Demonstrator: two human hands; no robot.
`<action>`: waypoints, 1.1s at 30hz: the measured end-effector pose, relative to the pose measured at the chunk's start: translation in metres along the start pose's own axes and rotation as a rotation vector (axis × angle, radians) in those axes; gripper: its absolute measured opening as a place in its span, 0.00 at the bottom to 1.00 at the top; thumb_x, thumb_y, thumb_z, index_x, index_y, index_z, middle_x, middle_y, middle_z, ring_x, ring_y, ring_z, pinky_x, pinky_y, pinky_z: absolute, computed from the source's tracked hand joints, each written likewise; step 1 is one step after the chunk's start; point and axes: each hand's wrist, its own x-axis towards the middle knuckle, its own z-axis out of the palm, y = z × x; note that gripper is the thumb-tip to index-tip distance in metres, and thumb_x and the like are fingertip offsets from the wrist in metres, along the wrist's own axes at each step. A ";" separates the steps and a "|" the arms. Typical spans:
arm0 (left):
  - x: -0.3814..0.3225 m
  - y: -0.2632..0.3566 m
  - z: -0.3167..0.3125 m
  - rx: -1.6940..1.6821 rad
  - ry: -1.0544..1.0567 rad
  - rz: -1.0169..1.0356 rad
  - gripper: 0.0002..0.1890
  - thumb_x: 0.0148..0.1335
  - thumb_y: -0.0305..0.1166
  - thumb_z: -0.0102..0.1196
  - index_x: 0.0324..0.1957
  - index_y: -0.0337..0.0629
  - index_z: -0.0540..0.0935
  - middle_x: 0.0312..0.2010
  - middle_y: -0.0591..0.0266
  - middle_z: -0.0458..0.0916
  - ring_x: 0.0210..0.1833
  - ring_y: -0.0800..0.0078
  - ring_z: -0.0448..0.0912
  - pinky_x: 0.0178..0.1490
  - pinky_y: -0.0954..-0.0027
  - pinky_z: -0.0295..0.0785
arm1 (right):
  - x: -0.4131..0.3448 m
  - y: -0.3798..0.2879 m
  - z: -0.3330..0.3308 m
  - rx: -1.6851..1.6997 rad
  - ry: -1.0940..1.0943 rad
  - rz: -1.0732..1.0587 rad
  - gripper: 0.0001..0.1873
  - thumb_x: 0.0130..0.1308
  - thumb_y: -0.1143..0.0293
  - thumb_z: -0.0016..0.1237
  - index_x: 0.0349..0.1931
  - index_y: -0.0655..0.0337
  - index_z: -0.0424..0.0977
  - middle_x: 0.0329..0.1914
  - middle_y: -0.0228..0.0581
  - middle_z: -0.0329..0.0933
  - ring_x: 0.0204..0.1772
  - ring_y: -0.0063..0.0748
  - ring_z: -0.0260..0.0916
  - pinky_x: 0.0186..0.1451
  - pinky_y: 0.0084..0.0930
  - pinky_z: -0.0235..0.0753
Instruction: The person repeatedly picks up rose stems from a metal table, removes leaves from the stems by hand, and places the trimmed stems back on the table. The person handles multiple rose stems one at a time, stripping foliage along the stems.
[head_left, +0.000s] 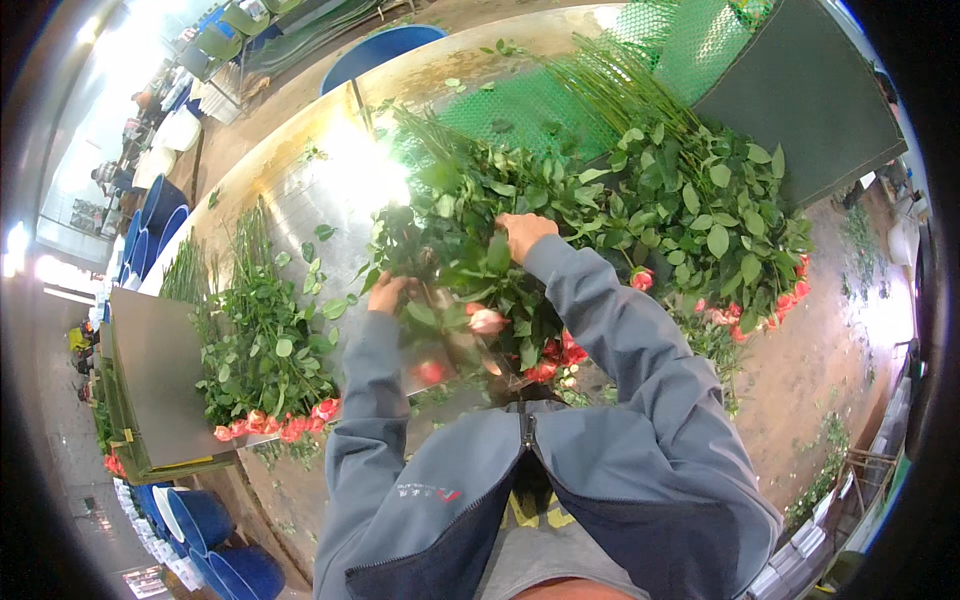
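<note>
In the middle of the metal-topped table, my right hand (529, 234) has its fingers curled in at the leafy rose stems (495, 195). My left hand (386, 292) is at the left edge of the same foliage, fingers bent towards a blurred stem; leaves hide whether it grips anything. Between my forearms a pale pink rose (487, 321) and a blurred red rose (430, 371) hang near the table's front edge. More red blooms (555, 360) show beneath my right sleeve. To the right lies a large pile of roses (697, 202), stems pointing away from me.
Left on the table lie bundled roses (262, 337) beside an upright grey panel (161, 375). A dark panel (810, 105) stands at the far right, near green mesh (525, 105). Blue tubs (240, 574) sit at lower left; another blue tub (382, 49) is beyond the table.
</note>
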 end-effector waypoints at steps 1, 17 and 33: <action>-0.001 0.001 -0.004 0.010 -0.001 0.038 0.17 0.55 0.26 0.49 0.48 0.34 0.68 0.33 0.57 0.78 0.25 0.70 0.73 0.29 0.70 0.73 | 0.005 0.003 0.002 -0.031 -0.051 -0.030 0.21 0.49 0.53 0.50 0.44 0.49 0.74 0.40 0.47 0.75 0.44 0.48 0.72 0.48 0.36 0.70; -0.014 0.013 0.197 1.134 0.149 0.124 0.33 0.48 0.42 0.58 0.58 0.56 0.61 0.39 0.50 0.78 0.43 0.52 0.76 0.43 0.56 0.70 | -0.054 0.049 -0.011 -0.121 -0.078 0.049 0.36 0.46 0.53 0.56 0.56 0.54 0.60 0.45 0.54 0.71 0.49 0.52 0.68 0.52 0.36 0.68; -0.045 0.007 0.138 1.025 0.070 0.633 0.15 0.52 0.35 0.57 0.42 0.45 0.76 0.37 0.53 0.78 0.42 0.55 0.75 0.44 0.62 0.69 | -0.035 0.127 -0.167 1.132 0.027 -0.037 0.27 0.53 0.75 0.52 0.56 0.53 0.64 0.41 0.36 0.74 0.34 0.20 0.71 0.34 0.16 0.71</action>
